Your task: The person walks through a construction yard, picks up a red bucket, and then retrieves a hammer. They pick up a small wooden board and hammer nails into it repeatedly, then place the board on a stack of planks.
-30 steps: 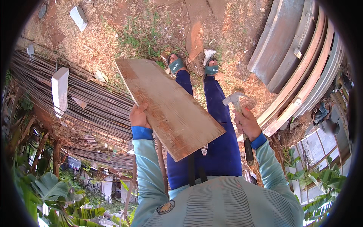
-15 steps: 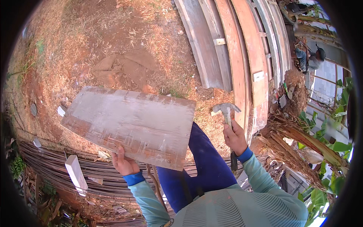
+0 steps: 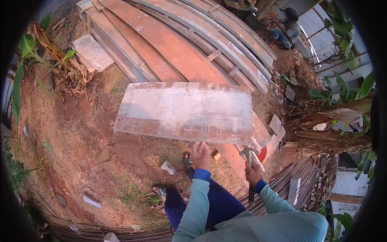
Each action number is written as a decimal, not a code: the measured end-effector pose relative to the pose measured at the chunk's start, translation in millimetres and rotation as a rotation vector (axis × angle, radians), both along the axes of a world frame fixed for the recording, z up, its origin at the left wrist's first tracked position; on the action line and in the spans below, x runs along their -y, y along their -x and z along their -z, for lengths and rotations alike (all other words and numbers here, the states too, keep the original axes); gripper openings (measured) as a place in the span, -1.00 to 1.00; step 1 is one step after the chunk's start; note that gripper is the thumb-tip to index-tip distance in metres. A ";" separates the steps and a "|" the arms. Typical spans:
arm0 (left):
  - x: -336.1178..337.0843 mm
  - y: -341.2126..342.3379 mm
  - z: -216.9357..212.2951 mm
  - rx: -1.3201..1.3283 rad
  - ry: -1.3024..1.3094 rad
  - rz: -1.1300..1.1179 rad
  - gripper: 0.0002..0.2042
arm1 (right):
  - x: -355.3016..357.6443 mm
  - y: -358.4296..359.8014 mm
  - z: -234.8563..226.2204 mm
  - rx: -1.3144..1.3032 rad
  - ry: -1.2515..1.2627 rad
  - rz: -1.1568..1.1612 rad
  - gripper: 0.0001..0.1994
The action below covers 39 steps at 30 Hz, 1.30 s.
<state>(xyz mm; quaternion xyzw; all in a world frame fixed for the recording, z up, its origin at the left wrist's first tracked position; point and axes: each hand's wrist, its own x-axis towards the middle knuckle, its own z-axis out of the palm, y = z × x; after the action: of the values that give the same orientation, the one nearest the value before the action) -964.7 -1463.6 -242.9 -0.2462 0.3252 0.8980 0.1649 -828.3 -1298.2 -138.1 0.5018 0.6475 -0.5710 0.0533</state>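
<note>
Board (image 3: 185, 113) held out in front of long planks (image 3: 161, 52); left hand (image 3: 200, 156) pinching its near edge, underside grip apparently hidden; right hand (image 3: 254, 174) wrapped round hammer (image 3: 248, 155), below head.

Left hand (image 3: 200, 156) grips board (image 3: 185, 113) at near edge. Right hand (image 3: 253, 174) grips hammer (image 3: 250, 157) by handle, head near board's right corner. Planks (image 3: 161, 58) beyond board. Brown cloth (image 3: 128, 157) on dirt (image 3: 90, 125), left. Rods (image 3: 271, 182) lower right. Person (image 3: 287, 32) upper right.
</note>
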 end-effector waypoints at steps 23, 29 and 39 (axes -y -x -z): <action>238.2 158.2 227.3 0.343 0.627 0.216 -0.55 | 17.8 60.9 41.0 -0.024 0.491 -0.188 -0.77; 240.6 194.7 310.7 0.180 1.236 0.552 -0.70 | 58.0 114.1 77.8 -0.139 -0.105 -0.566 -0.76; 199.6 226.5 260.3 0.285 0.511 0.218 -0.62 | 122.0 260.4 94.2 -0.072 -0.247 -0.814 -0.78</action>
<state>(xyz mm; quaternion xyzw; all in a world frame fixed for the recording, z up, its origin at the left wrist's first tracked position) -1191.2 -1663.1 -503.2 -0.3667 0.5386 0.7207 0.2367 -1088.8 -1420.3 -232.4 0.1878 0.8576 -0.4389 0.1913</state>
